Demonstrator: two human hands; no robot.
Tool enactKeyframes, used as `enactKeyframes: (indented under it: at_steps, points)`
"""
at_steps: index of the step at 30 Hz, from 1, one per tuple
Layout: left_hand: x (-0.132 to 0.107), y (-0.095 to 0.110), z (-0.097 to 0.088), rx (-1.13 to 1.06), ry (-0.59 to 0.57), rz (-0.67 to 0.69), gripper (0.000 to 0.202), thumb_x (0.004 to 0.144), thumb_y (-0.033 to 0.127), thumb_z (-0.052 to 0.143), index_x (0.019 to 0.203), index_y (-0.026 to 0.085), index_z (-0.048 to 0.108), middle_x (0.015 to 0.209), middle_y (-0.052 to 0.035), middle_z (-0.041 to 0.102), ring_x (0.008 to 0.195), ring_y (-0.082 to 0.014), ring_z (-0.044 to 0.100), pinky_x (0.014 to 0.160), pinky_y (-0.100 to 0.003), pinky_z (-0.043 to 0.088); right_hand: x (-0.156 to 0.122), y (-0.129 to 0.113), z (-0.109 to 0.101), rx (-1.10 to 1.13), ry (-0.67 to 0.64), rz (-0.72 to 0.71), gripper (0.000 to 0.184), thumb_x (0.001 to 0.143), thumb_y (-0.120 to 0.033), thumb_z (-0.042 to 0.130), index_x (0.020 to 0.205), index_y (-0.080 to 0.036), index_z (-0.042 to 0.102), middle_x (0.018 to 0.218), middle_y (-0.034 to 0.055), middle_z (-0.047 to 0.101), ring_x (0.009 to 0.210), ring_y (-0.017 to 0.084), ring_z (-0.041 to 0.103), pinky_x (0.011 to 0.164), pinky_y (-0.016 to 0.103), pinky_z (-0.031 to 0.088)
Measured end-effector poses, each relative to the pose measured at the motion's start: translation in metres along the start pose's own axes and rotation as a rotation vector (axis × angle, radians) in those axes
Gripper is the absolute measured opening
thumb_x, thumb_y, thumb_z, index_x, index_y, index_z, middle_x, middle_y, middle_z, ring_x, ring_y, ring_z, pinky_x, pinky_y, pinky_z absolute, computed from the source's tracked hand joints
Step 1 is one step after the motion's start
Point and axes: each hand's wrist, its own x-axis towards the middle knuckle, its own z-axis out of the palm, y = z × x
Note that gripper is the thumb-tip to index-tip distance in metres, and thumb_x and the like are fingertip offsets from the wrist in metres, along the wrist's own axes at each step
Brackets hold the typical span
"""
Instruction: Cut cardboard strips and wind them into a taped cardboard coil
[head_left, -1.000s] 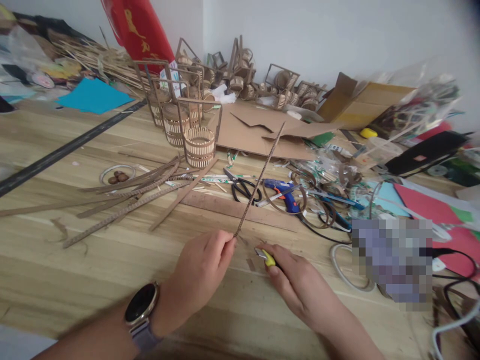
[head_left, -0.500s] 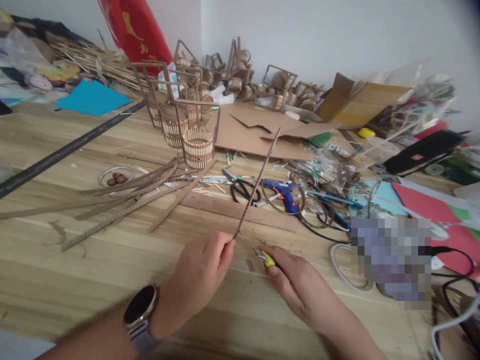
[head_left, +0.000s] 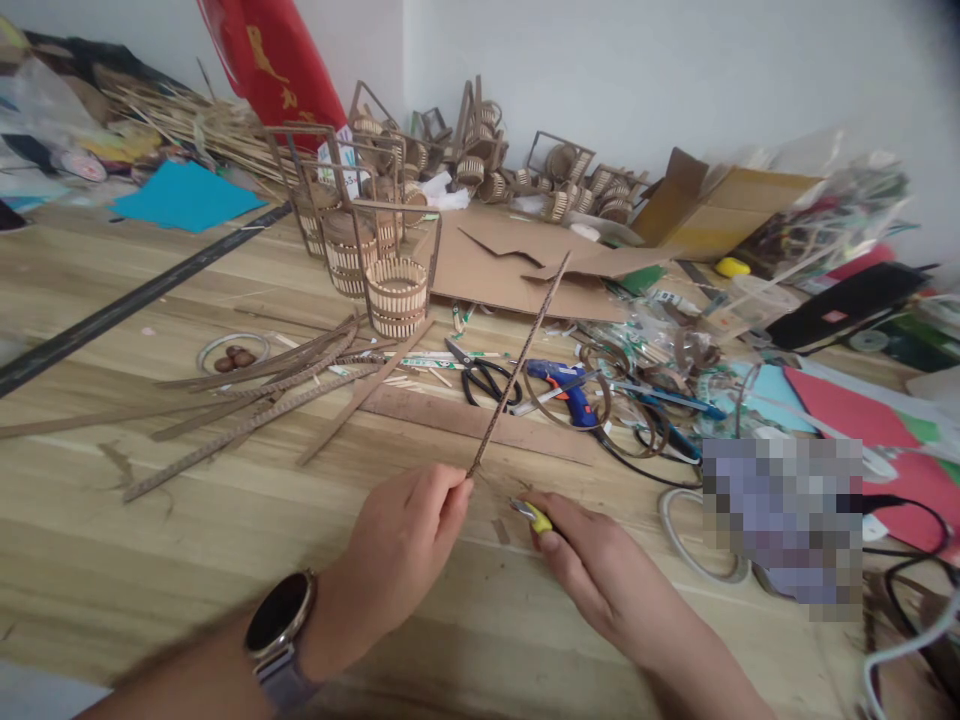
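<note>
My left hand (head_left: 416, 535) pinches the lower end of a narrow corrugated cardboard strip (head_left: 517, 375), which slants up and to the right above the table. To its right, my right hand (head_left: 592, 560) is closed around a yellow utility knife (head_left: 538, 518). The knife's metal blade points left toward the strip's held end, with a gap between them. More cardboard strips (head_left: 255, 405) lie in a loose pile left of my hands. Beyond the strip are black-handled scissors (head_left: 487, 382) and a blue glue gun (head_left: 574, 390).
Small slatted buckets with tall handles (head_left: 397, 300) stand behind the strip pile. A large cardboard sheet (head_left: 480, 260) and an open carton (head_left: 727, 205) lie farther back. A tape roll (head_left: 675, 545), cables and coloured paper (head_left: 847, 405) crowd the right side.
The strip's upper end has swung slightly to the right. Both hands have stayed nearly where they were, holding the same things.
</note>
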Motion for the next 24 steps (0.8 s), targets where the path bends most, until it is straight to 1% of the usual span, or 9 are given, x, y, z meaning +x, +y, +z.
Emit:
enactKeyframes:
  at_steps: [5,9,13,19,24]
  points:
    - [0.001,0.0001,-0.001,0.008,-0.009,0.003,0.034,0.104,0.019,0.03,0.08,0.019,0.054,0.059,0.0009,0.064,0.05,-0.0143,0.062,0.049,-0.025,0.042,0.0001,-0.0007,-0.0005,0.015,0.01,-0.027,0.028,0.097,-0.026,0.03,0.097,-0.018,0.057,0.084,0.0083,0.067,0.079,0.023,0.067,0.069,0.032,0.051]
    - [0.0007,0.0001,0.0,0.008,0.003,0.003,0.035,0.105,0.02,0.029,0.08,0.019,0.053,0.058,0.0014,0.063,0.048,-0.014,0.061,0.048,-0.025,0.042,-0.0003,-0.0018,0.0002,0.023,0.008,-0.026,0.028,0.097,-0.025,0.031,0.102,-0.018,0.057,0.087,0.0085,0.069,0.08,0.023,0.068,0.069,0.031,0.051]
    - [0.0006,0.0004,-0.0001,-0.001,0.002,-0.006,0.035,0.104,0.02,0.029,0.078,0.02,0.053,0.058,0.0019,0.063,0.047,-0.0138,0.061,0.047,-0.024,0.041,-0.0002,-0.0025,-0.0005,0.025,0.008,-0.019,0.027,0.097,-0.024,0.032,0.1,-0.019,0.058,0.087,0.0079,0.07,0.079,0.022,0.068,0.068,0.03,0.05]
    - [0.0002,0.0011,0.0001,-0.011,-0.035,-0.031,0.031,0.102,0.017,0.032,0.079,0.021,0.053,0.059,0.0016,0.065,0.049,-0.0143,0.062,0.049,-0.024,0.042,0.0003,-0.0034,-0.0021,0.022,0.02,-0.034,0.026,0.096,-0.022,0.033,0.1,-0.019,0.059,0.087,0.0081,0.07,0.079,0.021,0.068,0.068,0.03,0.051]
    - [0.001,0.0009,0.0001,-0.027,-0.027,-0.021,0.031,0.102,0.017,0.032,0.08,0.02,0.053,0.059,0.0011,0.064,0.05,-0.015,0.062,0.049,-0.025,0.043,-0.0012,-0.0043,-0.002,0.026,0.029,-0.036,0.025,0.096,-0.021,0.035,0.101,-0.019,0.06,0.086,0.0074,0.071,0.078,0.021,0.067,0.068,0.029,0.05]
